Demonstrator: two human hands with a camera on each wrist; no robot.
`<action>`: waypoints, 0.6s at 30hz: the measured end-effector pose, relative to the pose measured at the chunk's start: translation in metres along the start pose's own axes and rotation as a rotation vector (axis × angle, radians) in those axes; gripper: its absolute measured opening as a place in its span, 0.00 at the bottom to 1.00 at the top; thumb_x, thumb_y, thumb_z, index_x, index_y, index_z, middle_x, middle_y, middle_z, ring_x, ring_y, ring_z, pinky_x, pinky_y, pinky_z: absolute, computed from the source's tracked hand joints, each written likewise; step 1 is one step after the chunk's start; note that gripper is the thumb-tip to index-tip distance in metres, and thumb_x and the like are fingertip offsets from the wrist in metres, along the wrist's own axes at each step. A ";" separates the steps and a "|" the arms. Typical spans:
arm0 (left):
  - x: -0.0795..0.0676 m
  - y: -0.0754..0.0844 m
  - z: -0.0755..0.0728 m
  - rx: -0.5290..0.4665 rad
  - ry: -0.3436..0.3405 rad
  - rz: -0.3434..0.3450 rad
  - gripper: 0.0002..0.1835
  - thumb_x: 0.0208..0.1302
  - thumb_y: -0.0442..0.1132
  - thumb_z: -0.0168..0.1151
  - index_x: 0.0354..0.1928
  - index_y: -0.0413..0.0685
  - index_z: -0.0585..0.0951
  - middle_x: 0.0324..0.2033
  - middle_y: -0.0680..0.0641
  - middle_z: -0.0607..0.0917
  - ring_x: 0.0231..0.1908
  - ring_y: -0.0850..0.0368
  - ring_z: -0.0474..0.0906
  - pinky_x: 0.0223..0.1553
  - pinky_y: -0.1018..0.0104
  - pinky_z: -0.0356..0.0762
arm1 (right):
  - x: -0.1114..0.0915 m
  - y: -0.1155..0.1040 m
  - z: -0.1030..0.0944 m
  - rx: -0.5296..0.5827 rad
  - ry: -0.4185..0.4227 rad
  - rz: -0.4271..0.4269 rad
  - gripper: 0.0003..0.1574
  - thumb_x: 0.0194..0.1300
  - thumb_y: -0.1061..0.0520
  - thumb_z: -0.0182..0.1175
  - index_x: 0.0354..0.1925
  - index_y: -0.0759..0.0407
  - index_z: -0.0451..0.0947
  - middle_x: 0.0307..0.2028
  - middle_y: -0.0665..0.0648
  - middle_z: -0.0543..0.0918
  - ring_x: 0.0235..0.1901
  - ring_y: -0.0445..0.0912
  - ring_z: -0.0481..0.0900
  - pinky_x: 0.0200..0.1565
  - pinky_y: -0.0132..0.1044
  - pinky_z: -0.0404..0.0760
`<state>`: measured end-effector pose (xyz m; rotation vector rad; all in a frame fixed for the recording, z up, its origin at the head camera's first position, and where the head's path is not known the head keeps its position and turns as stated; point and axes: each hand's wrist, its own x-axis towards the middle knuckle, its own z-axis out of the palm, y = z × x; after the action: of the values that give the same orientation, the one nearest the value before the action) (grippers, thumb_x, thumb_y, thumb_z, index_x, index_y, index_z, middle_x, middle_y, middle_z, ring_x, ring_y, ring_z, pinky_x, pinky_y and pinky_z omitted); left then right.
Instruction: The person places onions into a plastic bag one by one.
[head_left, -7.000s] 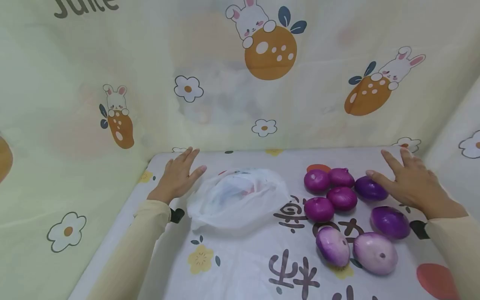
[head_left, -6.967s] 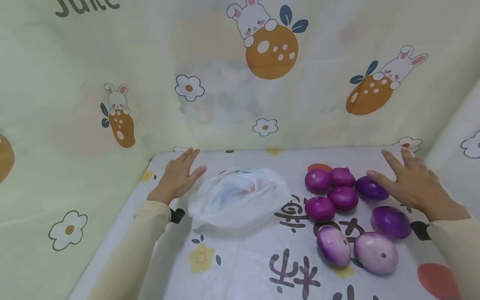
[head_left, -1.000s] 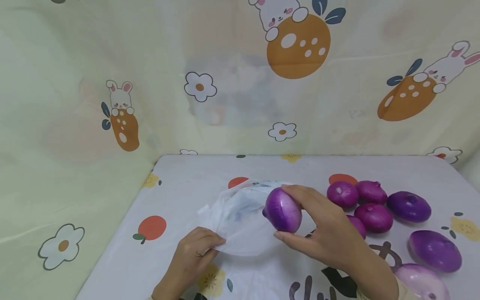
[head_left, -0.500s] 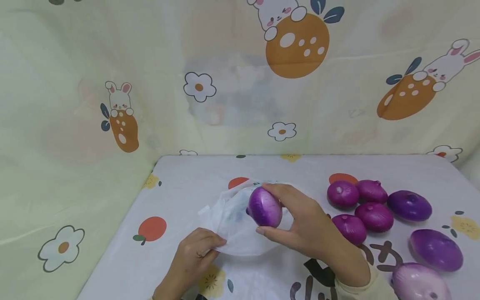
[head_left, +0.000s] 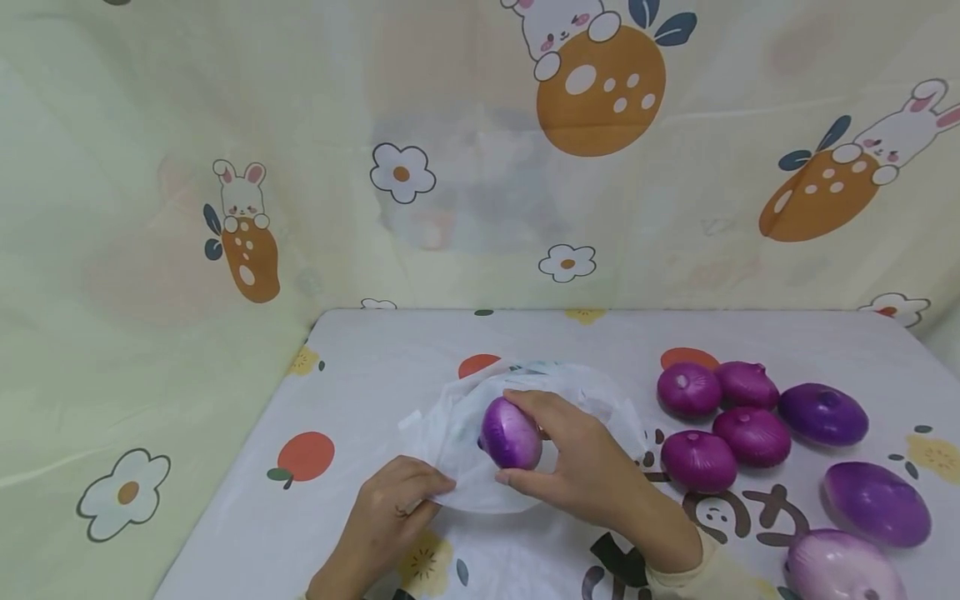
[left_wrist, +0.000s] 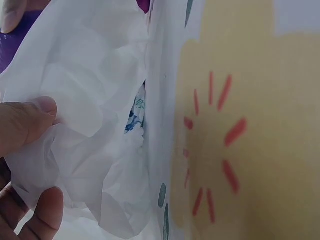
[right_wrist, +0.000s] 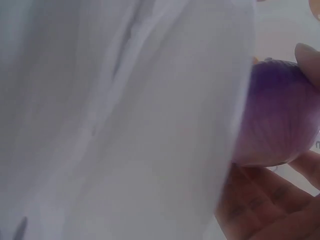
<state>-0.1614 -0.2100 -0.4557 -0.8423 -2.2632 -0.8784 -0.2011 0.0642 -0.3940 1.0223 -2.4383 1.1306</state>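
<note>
A white plastic bag lies at the middle of the table, its mouth spread. My left hand pinches the bag's near left rim; in the left wrist view the thumb presses the thin plastic. Above the bag's opening, my right hand holds a purple and white onion between thumb and fingers. In the right wrist view the bag's film partly covers that onion. What lies inside the bag is hidden.
Several more purple onions sit on the right of the printed tablecloth. A paler onion is nearest the front right. A patterned curtain hangs behind the table.
Over the last second my right hand has carried the onion left and slightly down, over the bag. My left hand stays on the rim. Seven seconds ago both hands were spread and holding nothing.
</note>
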 end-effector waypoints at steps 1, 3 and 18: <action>0.000 0.000 0.000 0.001 -0.001 -0.001 0.17 0.48 0.22 0.72 0.35 0.52 0.91 0.36 0.58 0.88 0.39 0.63 0.83 0.45 0.79 0.81 | 0.000 0.000 0.002 -0.002 -0.005 0.004 0.52 0.53 0.47 0.81 0.72 0.58 0.72 0.66 0.54 0.79 0.57 0.45 0.82 0.50 0.36 0.87; 0.000 0.000 0.001 0.002 0.001 0.008 0.17 0.47 0.21 0.72 0.35 0.51 0.91 0.36 0.58 0.89 0.39 0.63 0.83 0.44 0.78 0.81 | -0.001 0.001 0.006 -0.007 -0.011 0.008 0.53 0.53 0.46 0.81 0.72 0.59 0.72 0.66 0.54 0.79 0.57 0.45 0.82 0.50 0.37 0.87; 0.001 -0.002 0.002 -0.021 0.029 0.090 0.16 0.49 0.22 0.70 0.36 0.52 0.90 0.36 0.56 0.89 0.39 0.61 0.83 0.46 0.78 0.81 | -0.006 0.004 0.031 -0.072 -0.125 0.041 0.52 0.52 0.44 0.81 0.71 0.57 0.73 0.65 0.53 0.80 0.63 0.48 0.80 0.60 0.47 0.83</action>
<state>-0.1641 -0.2089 -0.4567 -0.9274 -2.1765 -0.8692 -0.1979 0.0463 -0.4196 1.0553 -2.5885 1.0116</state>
